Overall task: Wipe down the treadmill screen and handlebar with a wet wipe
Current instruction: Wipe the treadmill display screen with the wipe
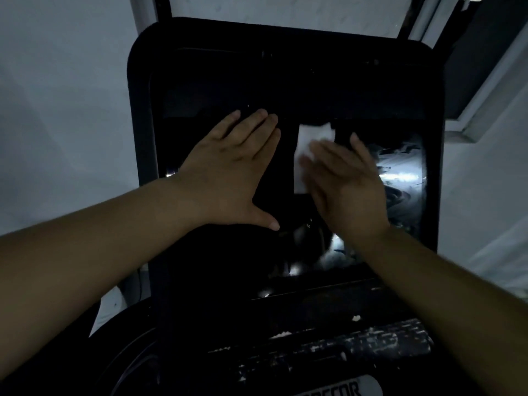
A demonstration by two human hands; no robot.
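Observation:
The black treadmill screen [285, 90] fills the middle of the head view, tilted toward me. My left hand [228, 170] lies flat on its left half with straight fingers spread. My right hand [345, 181] presses a white wet wipe [308, 144] against the screen's centre with flat fingers; it looks blurred. Most of the wipe is hidden under that hand. Wet smears and bright reflections show on the glass right of my right hand [400, 172]. The handlebar cannot be made out in the dark.
Below the screen is a dark console ledge [328, 347] with white flecks and a partly readable logo plate [343, 390]. A pale wall [63, 110] stands on the left. A window or door frame [485, 110] rises at the right.

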